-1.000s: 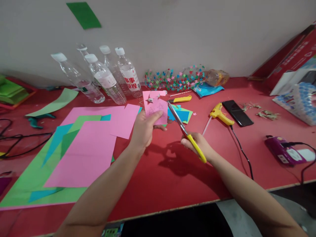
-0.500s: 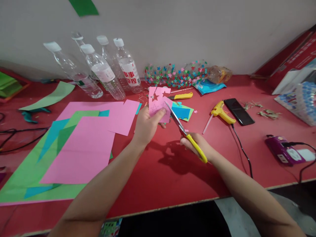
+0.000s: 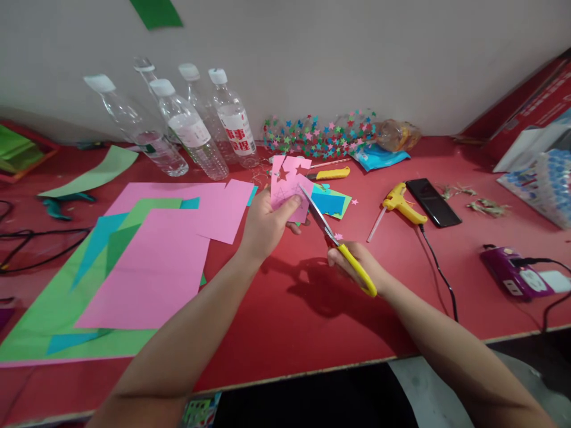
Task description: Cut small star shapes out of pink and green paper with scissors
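My left hand [image 3: 265,220] grips a small piece of pink paper [image 3: 285,184] between thumb and fingers. Star-shaped holes show near its top, and drawn lines mark its lower part. In my right hand [image 3: 357,261] are scissors [image 3: 354,267] with yellow handles; their blades look nearly closed, and the tips meet the right side of the paper. Behind the paper lie blue and green paper scraps [image 3: 330,203] and a yellow utility knife [image 3: 332,173]. Small pink stars [image 3: 338,236] rest on the red table by the scissors.
Large pink, green and blue sheets [image 3: 147,267] cover the left. Several plastic bottles [image 3: 191,134] stand by the wall, beside a star-covered bottle [image 3: 319,134] on its side. To the right are a yellow glue gun [image 3: 404,203], a phone [image 3: 432,202] and a purple power adapter [image 3: 513,270].
The whole view has shifted slightly. Both hands keep their grips, and the scissors and pink paper hold almost the same position against each other.
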### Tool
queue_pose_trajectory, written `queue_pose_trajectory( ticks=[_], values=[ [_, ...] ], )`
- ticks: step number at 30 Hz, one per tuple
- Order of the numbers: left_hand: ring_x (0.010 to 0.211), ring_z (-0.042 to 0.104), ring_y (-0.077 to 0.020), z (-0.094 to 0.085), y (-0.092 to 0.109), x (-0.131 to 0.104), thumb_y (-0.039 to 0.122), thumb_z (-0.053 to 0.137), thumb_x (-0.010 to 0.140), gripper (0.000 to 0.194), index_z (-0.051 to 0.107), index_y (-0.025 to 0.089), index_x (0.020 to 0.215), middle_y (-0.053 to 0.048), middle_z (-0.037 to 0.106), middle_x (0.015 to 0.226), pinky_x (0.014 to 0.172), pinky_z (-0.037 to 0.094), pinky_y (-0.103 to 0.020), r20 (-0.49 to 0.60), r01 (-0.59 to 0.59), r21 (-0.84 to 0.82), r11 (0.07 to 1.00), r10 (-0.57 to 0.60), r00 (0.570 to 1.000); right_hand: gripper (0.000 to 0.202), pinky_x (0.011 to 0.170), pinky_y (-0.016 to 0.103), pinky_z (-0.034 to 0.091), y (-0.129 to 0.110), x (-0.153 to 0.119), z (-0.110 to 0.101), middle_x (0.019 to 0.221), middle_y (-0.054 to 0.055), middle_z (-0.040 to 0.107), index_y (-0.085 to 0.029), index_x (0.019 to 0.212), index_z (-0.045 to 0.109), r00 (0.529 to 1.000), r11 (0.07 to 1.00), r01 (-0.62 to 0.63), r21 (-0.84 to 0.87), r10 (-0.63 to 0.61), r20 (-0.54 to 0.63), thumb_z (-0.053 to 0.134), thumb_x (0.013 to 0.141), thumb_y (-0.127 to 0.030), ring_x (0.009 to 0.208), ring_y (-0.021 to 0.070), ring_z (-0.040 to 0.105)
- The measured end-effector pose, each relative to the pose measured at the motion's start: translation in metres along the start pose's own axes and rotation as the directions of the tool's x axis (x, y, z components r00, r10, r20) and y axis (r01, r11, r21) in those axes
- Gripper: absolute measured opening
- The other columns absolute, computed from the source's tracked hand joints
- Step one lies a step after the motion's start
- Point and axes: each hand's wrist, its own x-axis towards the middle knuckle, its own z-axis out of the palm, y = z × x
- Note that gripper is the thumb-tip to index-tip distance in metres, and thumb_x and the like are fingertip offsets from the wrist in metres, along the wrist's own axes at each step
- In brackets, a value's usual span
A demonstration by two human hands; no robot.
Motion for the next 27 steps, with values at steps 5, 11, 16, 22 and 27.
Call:
queue_pose_trajectory(
  ticks=[5, 11, 16, 22, 27],
  values=[
    [0.051, 0.064, -0.0158, 0.0014, 0.0012, -0.0009, 0.029, 0.063, 0.078, 0.015, 0.063, 0.015, 0.084, -0.002, 0.064, 0.066, 0.037, 0.049, -0.023, 0.002, 0.017, -0.021, 1.0, -0.017, 1.0, 0.051, 0.039, 0.022, 0.03, -0.0006, -0.0006, 0.0041, 0.045, -0.005, 0.044, -0.02, 0.063, 0.046, 0.999, 0.997, -0.038, 0.074, 0.039, -0.004, 0.047, 0.081, -0.068, 0.037, 0.0081, 0.039],
    [0.049, 0.062, -0.0144, 0.0046, 0.0031, -0.0023, 0.026, 0.064, 0.076, 0.014, 0.061, 0.015, 0.084, 0.0, 0.062, 0.063, 0.037, 0.048, -0.022, -0.024, 0.036, -0.062, 0.997, -0.038, 0.999, 0.048, 0.037, 0.021, 0.028, 0.0068, -0.001, 0.0069, 0.042, -0.006, 0.04, -0.02, 0.063, 0.046, 0.998, 0.994, -0.046, 0.095, 0.049, -0.03, 0.049, 0.083, -0.064, 0.035, 0.0082, 0.039],
    [0.048, 0.062, -0.0137, 0.0048, 0.0022, -0.0021, 0.025, 0.063, 0.077, 0.013, 0.06, 0.015, 0.083, 0.0, 0.062, 0.062, 0.036, 0.048, -0.022, -0.013, 0.035, -0.078, 0.996, -0.036, 0.999, 0.047, 0.037, 0.021, 0.028, 0.0077, -0.001, 0.0069, 0.043, -0.006, 0.041, -0.02, 0.062, 0.045, 0.997, 0.994, -0.058, 0.087, 0.061, -0.036, 0.047, 0.084, -0.062, 0.035, 0.0073, 0.038],
    [0.046, 0.06, -0.012, 0.0038, 0.0022, -0.002, 0.028, 0.062, 0.079, 0.014, 0.06, 0.015, 0.08, 0.0, 0.062, 0.059, 0.036, 0.046, -0.02, 0.026, 0.032, -0.075, 0.997, -0.03, 0.999, 0.044, 0.037, 0.021, 0.026, 0.0034, -0.0022, 0.0073, 0.042, -0.007, 0.04, -0.021, 0.061, 0.044, 0.996, 0.995, -0.068, 0.069, 0.072, -0.058, 0.047, 0.085, -0.057, 0.035, 0.0074, 0.037],
    [0.046, 0.06, -0.0122, 0.0052, 0.0027, -0.0033, 0.028, 0.062, 0.079, 0.014, 0.059, 0.015, 0.078, 0.0, 0.061, 0.057, 0.036, 0.045, -0.02, 0.034, 0.048, -0.104, 0.993, -0.045, 0.998, 0.041, 0.037, 0.021, 0.024, 0.0009, -0.0023, 0.0081, 0.042, -0.007, 0.038, -0.021, 0.06, 0.043, 0.995, 0.997, -0.054, 0.052, 0.058, -0.078, 0.047, 0.085, -0.054, 0.035, 0.0071, 0.035]
  ],
)
